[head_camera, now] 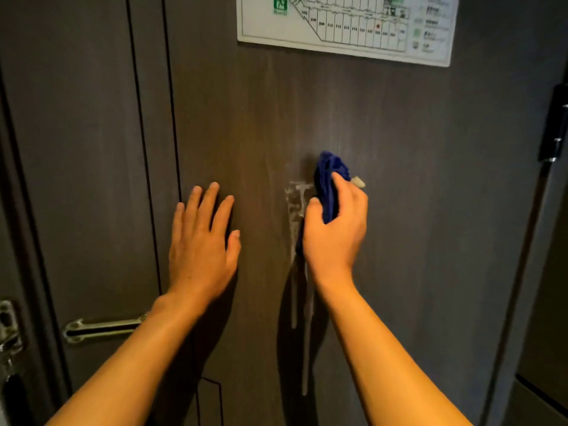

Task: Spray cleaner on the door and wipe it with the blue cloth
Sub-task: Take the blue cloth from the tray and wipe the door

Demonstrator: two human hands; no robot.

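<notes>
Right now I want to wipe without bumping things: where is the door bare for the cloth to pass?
Bare door right of the right hand, up to the hinge. Crowded: the floor plan above, the left hand beside the foam drips.

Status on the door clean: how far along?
Spraying looks done: white foam and drips sit on the door. Wiping is in hand: right hand presses the blue cloth beside the foam, left hand flat on the door. Left: foam patch and runs below.
</notes>
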